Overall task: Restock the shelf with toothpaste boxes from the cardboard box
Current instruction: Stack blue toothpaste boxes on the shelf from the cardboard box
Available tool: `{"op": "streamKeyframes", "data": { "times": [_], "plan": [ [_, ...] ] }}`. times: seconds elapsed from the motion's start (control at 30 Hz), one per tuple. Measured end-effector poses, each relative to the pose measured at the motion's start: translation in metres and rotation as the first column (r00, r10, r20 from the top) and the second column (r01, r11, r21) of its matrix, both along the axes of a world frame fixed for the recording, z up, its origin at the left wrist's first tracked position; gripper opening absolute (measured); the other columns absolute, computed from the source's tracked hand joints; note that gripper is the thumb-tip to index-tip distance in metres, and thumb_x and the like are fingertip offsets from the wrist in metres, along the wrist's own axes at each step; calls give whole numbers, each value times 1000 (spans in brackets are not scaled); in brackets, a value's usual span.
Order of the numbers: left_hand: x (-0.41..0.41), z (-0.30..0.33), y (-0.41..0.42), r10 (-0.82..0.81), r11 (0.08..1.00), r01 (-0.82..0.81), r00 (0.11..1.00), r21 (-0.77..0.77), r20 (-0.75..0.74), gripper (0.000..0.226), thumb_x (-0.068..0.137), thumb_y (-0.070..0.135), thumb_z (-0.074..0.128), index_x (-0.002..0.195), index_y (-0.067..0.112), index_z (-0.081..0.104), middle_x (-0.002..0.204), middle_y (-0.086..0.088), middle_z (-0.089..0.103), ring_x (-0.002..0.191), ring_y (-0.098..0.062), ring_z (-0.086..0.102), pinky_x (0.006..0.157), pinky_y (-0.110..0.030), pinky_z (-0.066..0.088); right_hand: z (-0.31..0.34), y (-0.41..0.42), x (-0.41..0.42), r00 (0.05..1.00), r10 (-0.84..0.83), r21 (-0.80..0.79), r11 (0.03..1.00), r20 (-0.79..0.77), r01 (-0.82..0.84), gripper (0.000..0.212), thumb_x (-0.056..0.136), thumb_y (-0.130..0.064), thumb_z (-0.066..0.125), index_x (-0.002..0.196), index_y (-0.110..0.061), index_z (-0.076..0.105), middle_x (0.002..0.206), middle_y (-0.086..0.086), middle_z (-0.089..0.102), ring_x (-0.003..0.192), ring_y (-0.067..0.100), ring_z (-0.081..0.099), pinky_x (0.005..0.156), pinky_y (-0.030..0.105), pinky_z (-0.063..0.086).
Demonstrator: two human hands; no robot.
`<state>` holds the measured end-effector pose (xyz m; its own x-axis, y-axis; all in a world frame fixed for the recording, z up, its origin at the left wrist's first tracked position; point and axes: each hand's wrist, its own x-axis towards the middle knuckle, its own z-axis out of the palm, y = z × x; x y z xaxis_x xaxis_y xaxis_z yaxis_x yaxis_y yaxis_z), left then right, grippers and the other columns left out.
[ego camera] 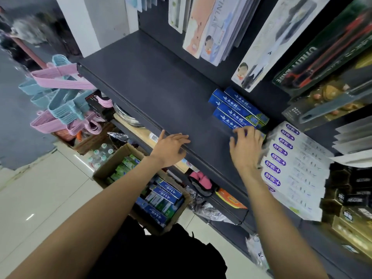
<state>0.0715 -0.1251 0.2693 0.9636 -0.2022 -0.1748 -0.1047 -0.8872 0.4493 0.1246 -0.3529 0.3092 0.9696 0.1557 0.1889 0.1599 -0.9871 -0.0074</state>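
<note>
Shelf: dark shelf (153, 85) running from 10 o'clock down to 4 o'clock across your view; most of its top is bare.
Blue boxes: blue toothpaste boxes (234, 107) stacked at the shelf's back, at 2 o'clock from centre, just beside the white boxes.
White boxes: a row of white toothpaste boxes (296, 164) at 3 o'clock, packed side by side on the same shelf.
Your right hand: right hand (245, 150) lies on the nearest blue box at the front of the stack, fingers (238, 131) spread apart and curved over its end; whether they clamp the box cannot be told.
Your left hand: left hand (171, 148) rests on the shelf's front lip at centre, fingers straight and close together, holding nothing.
Carton: open cardboard box (112, 168) on the floor at 7 o'clock, below the shelf edge, holding more blue boxes and green ones, lying flat and crowded.
Hangers: pink and blue hangers (60, 97) bunched at 9 o'clock, off the shelf's far end.
Hanging cards: toothbrush packs (209, 31) hang from the back panel at 12 to 1 o'clock, above the blue boxes.
Floor: pale tiled floor (40, 198) at 8 o'clock.
</note>
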Motion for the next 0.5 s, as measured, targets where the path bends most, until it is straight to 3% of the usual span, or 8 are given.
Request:
{"op": "streamKeyframes", "data": {
  "times": [0.07,0.13,0.23,0.33,0.4,0.5],
  "plan": [
    [-13,1,17,20,983,4,991,-183,131,39,92,21,53,131,20,54,135,3,55,122,-16,51,114,-42,22,1,26,-38,996,53,149,987,65,-62,22,83,-14,62,104,-12,63,106,13,58,98,34,52,87,43,40],
    [-35,2,41,66,948,14,969,-317,240,28,90,14,59,117,13,63,108,-3,68,96,-18,61,96,-32,43,-3,52,-75,994,113,268,957,16,-113,20,83,-10,62,102,-11,64,99,11,62,89,33,58,78,40,47],
    [-73,4,87,115,898,-39,982,-437,149,12,90,13,60,98,12,68,83,0,69,76,-13,61,70,-10,43,-20,87,-119,946,86,302,953,-313,13,20,89,-20,55,109,-19,60,94,4,68,84,27,64,66,33,47],
    [-104,-10,133,98,921,-125,991,-369,-91,9,91,24,60,91,20,67,71,2,66,65,-13,60,60,-20,42,-55,112,-147,727,0,102,990,-686,96,28,93,-30,48,120,-24,54,110,5,67,101,27,62,71,32,44],
    [-124,-25,160,71,966,-123,972,-228,-223,9,88,27,60,92,24,67,76,5,67,69,-13,60,63,-24,43,-79,123,-163,583,-15,51,994,-813,96,31,94,-31,46,123,-24,53,117,5,65,107,27,60,80,34,47],
    [-148,-51,189,10,997,-24,985,-77,-173,11,83,18,62,92,19,69,81,4,69,74,-18,63,67,-30,51,-121,135,-183,490,-40,46,985,-871,164,27,92,-28,48,118,-25,54,113,6,65,104,28,60,81,36,49]
  ]
}}
